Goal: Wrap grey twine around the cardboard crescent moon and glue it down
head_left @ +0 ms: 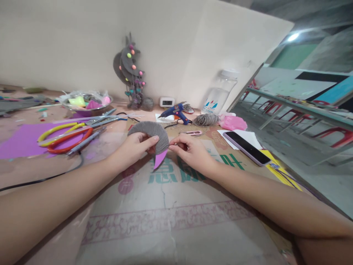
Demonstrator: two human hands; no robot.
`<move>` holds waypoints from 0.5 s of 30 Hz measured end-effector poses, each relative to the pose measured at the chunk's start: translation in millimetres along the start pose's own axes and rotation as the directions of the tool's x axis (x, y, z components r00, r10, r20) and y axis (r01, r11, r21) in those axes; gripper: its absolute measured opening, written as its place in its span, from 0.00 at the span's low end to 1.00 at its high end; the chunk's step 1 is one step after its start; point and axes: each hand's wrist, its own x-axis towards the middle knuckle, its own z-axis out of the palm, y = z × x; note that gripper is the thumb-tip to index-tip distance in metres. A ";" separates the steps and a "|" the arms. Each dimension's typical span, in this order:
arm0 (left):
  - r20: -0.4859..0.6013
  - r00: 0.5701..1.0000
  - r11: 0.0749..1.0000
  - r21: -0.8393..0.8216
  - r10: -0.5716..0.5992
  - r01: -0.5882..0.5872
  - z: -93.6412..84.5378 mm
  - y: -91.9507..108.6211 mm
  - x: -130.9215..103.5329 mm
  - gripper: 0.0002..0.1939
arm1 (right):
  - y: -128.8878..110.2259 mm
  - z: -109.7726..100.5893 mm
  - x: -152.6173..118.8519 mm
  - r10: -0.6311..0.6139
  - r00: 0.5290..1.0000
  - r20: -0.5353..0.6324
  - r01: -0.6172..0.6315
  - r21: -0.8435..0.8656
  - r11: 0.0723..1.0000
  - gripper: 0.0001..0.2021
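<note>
My left hand grips a crescent-shaped piece with its thumb on the front face. Grey yarn is wound closely round most of the crescent, while its lower tip is bare purple. At the crescent's right edge, the thumb and forefinger of my right hand are pinched on what looks like the end of the grey yarn; the strand itself is barely visible. Behind the hands lie a loose bundle of grey yarn and a blue hot glue gun.
Scissors with yellow and red handles lie left on a purple sheet. A bowl, clock, bottle and finished crescent hanging stand behind. At right are a phone and pink bag. Cardboard lies beneath.
</note>
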 end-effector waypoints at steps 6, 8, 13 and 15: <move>-0.044 0.999 1.000 -0.003 -0.019 0.019 0.6 3.7 -2.6 0.16 | 1.4 0.7 0.2 0.040 0.998 0.051 -0.044 0.082 0.996 0.07; -0.041 0.999 1.000 0.015 -0.020 0.021 -0.1 3.9 -2.4 0.16 | 1.2 0.4 0.0 0.038 0.998 0.053 -0.043 0.090 0.995 0.07; -0.017 1.000 1.000 -0.004 -0.021 0.021 -0.2 0.9 -1.0 0.15 | -1.9 -2.5 0.3 -0.031 0.998 0.060 0.021 0.158 0.987 0.09; -0.022 0.999 0.999 -0.013 -0.033 0.033 0.6 0.4 -0.8 0.16 | -3.4 -3.5 1.3 -0.029 0.997 0.071 0.015 0.192 0.981 0.10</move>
